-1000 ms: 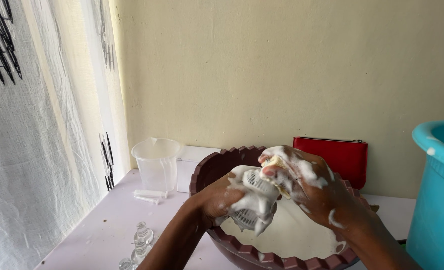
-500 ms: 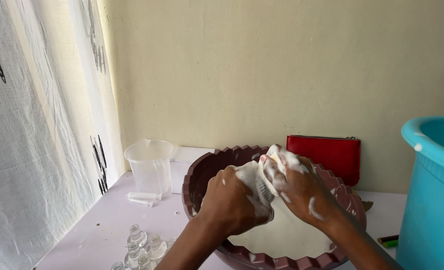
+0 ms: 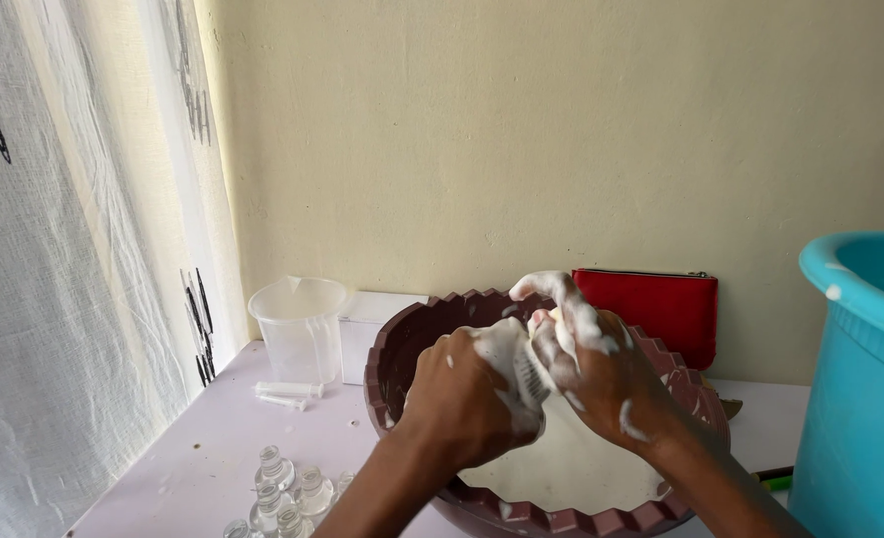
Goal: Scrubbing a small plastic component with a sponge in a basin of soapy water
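Both my hands are over a dark maroon basin [image 3: 394, 351] with a notched rim, which holds milky soapy water [image 3: 572, 468]. My left hand [image 3: 462, 399] and my right hand [image 3: 601, 369] are pressed together around a small soapy white cloth [image 3: 524, 369] with a striped patch. Foam covers my fingers and the cloth. Most of the cloth is hidden between my palms.
A clear plastic measuring jug [image 3: 297, 329] stands left of the basin, with a white box [image 3: 367, 324] behind it and syringes [image 3: 288, 394] in front. Small glass bottles [image 3: 283, 493] cluster at the near left. A red pouch [image 3: 661, 309] leans on the wall. A blue bucket [image 3: 861, 389] stands right.
My hands have closed together, bunching the cloth tightly between them; earlier it was spread more loosely. The view has shifted slightly.
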